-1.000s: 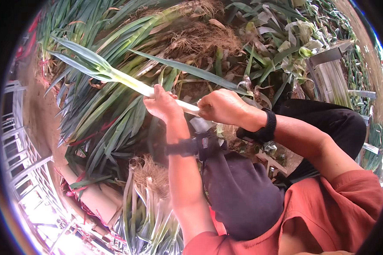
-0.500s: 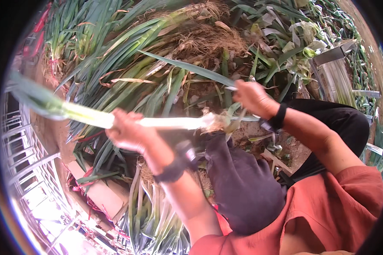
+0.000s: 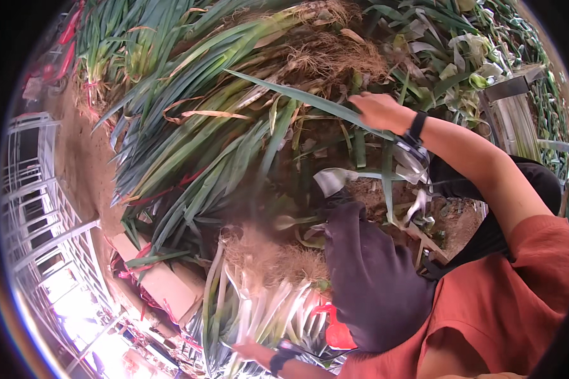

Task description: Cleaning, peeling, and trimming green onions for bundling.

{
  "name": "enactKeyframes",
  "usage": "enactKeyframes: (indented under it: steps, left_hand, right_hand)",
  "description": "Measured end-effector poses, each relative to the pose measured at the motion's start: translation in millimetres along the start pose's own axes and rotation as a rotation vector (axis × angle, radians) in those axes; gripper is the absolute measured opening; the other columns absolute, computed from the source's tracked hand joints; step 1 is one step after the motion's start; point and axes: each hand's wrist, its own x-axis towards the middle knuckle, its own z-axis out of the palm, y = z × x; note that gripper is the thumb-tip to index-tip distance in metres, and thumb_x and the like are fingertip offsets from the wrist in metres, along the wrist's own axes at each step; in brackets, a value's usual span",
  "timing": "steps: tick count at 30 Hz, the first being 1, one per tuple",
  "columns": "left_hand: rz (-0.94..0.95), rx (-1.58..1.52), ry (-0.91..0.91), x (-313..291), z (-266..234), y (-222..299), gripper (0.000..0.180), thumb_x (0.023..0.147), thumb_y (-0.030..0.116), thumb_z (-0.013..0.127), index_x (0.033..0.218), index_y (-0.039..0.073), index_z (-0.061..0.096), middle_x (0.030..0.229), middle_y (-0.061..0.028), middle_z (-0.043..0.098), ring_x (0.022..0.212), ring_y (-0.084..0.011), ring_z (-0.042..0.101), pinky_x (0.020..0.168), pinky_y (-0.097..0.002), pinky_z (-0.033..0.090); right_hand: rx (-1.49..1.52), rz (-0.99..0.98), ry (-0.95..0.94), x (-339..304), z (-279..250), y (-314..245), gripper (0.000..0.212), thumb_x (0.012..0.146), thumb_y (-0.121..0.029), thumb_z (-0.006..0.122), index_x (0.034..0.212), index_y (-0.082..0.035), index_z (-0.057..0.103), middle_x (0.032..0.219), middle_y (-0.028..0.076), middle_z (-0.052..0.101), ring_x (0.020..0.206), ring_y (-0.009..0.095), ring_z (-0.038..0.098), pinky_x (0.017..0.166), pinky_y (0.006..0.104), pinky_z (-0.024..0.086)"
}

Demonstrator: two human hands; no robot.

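Note:
My left hand (image 3: 251,354) is low in the view, over a pile of trimmed leeks (image 3: 278,309) with white stalks and brown roots. Its fingers are closed around a leek stalk among the others, and the roots above look smeared by motion. My right hand (image 3: 382,112) reaches out over the large heap of untrimmed leeks (image 3: 202,139), fingers bent together. Whether something small sits in those fingers is hidden. A long green leaf (image 3: 297,96) runs beneath that hand. Dark cloth covers my knee (image 3: 376,278) between the two piles.
Stripped leaves (image 3: 449,82) lie heaped at the far right, near a metal-edged stand (image 3: 509,95). A tied leek bundle (image 3: 95,69) stands far left. White metal racks (image 3: 44,202) line the left edge beside a cardboard box (image 3: 171,284). A red object (image 3: 338,331) lies by my knee.
My left hand has swung down and back with the leek, from in front of my knee to the trimmed pile. My right hand has moved slightly forward past the leaf. The view has shifted a little.

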Motion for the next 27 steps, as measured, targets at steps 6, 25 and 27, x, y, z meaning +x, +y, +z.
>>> enactKeyframes:
  steps: [6,25,27]
  left_hand:
    - [0.106,0.116,-0.181,-67,23,8,0.023,0.08,0.014,0.059,0.098,0.002,0.053,0.096,-0.0153,0.056,0.084,-0.0298,0.058,0.07,-0.0403,0.049]
    - [1.028,-1.121,-0.517,-124,-193,273,0.025,0.084,0.01,0.052,0.106,-0.002,0.053,0.107,-0.0181,0.054,0.101,-0.0283,0.052,0.086,-0.0371,0.044]
    - [1.134,-1.158,-0.791,-134,-196,293,0.027,0.085,0.015,0.053,0.106,-0.002,0.054,0.103,-0.0182,0.057,0.092,-0.0291,0.057,0.083,-0.0365,0.045]
  right_hand:
    - [0.006,-0.43,0.224,92,20,-78,0.05,0.07,-0.009,0.06,0.118,-0.008,0.048,0.105,0.012,0.052,0.101,0.029,0.052,0.083,0.041,0.045]
    - [0.137,-0.701,-0.138,-53,134,-86,0.024,0.078,-0.032,0.06,0.09,-0.012,0.059,0.077,0.005,0.057,0.073,0.023,0.058,0.072,0.0383,0.043]
    - [0.714,-0.471,-0.25,-52,126,-85,0.028,0.08,-0.036,0.059,0.088,-0.009,0.058,0.074,0.007,0.057,0.072,0.026,0.057,0.07,0.0385,0.045]
